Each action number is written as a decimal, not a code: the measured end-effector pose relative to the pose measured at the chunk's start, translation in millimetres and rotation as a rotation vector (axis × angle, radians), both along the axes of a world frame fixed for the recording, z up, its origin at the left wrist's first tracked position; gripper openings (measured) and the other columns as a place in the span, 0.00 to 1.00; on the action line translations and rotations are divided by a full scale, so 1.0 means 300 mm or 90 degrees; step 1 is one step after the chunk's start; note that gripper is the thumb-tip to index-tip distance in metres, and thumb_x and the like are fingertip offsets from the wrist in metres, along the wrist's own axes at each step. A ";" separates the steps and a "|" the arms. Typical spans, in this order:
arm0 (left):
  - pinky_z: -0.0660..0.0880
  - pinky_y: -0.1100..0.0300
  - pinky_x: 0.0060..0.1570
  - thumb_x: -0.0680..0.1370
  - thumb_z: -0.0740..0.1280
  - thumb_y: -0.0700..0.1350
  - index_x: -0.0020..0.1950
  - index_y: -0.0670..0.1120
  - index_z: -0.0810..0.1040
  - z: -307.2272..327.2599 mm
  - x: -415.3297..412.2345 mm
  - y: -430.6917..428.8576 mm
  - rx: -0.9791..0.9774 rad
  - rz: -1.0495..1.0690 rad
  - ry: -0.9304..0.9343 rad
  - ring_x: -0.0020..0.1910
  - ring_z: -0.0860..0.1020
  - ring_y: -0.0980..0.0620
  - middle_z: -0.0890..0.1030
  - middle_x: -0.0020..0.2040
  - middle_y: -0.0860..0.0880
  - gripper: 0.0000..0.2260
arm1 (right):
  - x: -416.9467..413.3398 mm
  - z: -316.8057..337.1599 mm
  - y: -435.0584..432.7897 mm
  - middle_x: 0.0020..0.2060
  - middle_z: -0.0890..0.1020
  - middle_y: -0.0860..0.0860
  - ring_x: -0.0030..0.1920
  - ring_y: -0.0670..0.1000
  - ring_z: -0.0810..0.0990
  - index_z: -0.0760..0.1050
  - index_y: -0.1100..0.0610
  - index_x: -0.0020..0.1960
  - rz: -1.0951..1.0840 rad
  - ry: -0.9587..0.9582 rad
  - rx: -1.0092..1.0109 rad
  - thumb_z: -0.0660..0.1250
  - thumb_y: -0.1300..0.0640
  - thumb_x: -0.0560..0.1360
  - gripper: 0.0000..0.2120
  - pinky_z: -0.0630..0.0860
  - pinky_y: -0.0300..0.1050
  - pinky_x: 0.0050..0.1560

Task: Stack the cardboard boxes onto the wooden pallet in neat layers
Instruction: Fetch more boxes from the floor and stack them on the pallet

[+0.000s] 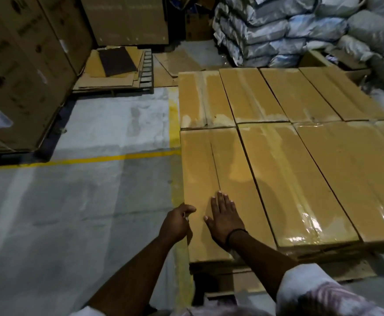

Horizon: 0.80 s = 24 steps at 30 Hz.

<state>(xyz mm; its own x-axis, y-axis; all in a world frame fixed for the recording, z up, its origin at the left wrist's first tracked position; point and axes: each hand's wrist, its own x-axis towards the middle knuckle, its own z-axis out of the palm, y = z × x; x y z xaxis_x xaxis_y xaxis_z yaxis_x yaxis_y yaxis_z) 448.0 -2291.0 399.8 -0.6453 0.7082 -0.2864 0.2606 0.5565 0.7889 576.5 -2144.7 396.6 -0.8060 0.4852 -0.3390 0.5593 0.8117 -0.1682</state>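
Floor (83,201): grey concrete with yellow lines, left of both hands.
Box layer (300,156): flat taped cardboard boxes, side by side in two rows, ahead and to the right of the right hand.
Large cartons (22,71): well beyond the left hand, far left.
Sacks (300,30): piled well beyond the right hand.
Wooden pallet (245,285): beneath the boxes, under the right forearm.
Nearest box (200,169): leftmost of the near row, under the right hand.
Right hand (225,221): flat, fingers straight, palm on the box top.
Left hand (177,222): at the box's left edge; fingers curled. We cannot tell whether they grip it.
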 end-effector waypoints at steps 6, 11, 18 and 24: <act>0.78 0.54 0.56 0.77 0.59 0.31 0.64 0.52 0.80 -0.029 -0.289 -0.011 0.038 -0.139 -0.019 0.60 0.80 0.47 0.82 0.63 0.49 0.24 | -0.307 -0.011 -0.049 0.80 0.37 0.58 0.80 0.59 0.36 0.39 0.57 0.82 -0.086 -0.005 0.011 0.46 0.40 0.85 0.34 0.39 0.56 0.80; 0.77 0.56 0.42 0.80 0.59 0.33 0.69 0.54 0.76 -0.043 -0.601 -0.079 0.018 -0.159 -0.015 0.46 0.81 0.45 0.81 0.62 0.46 0.22 | -0.573 0.024 -0.150 0.81 0.38 0.58 0.81 0.59 0.37 0.39 0.57 0.82 -0.141 -0.019 -0.013 0.46 0.41 0.85 0.33 0.40 0.56 0.80; 0.74 0.59 0.54 0.81 0.61 0.34 0.69 0.49 0.78 -0.022 -0.989 -0.176 0.007 -0.082 -0.021 0.63 0.79 0.44 0.79 0.67 0.44 0.19 | -0.902 0.053 -0.206 0.81 0.40 0.57 0.81 0.58 0.37 0.43 0.56 0.83 -0.195 0.019 -0.016 0.48 0.39 0.84 0.35 0.40 0.55 0.80; 0.72 0.63 0.57 0.80 0.62 0.33 0.67 0.47 0.79 0.003 -1.174 -0.119 0.015 -0.095 -0.044 0.70 0.75 0.48 0.78 0.69 0.44 0.18 | -1.061 0.093 -0.119 0.81 0.40 0.57 0.81 0.59 0.38 0.43 0.57 0.83 -0.218 0.030 -0.015 0.49 0.41 0.85 0.34 0.41 0.56 0.80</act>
<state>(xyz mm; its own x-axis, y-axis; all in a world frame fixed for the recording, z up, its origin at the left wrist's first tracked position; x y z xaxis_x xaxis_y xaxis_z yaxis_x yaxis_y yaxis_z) 95.7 -2326.6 400.8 -0.5123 0.8011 -0.3094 0.2830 0.4976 0.8199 258.2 -2180.5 424.5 -0.6129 0.7225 -0.3200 0.7897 0.5742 -0.2161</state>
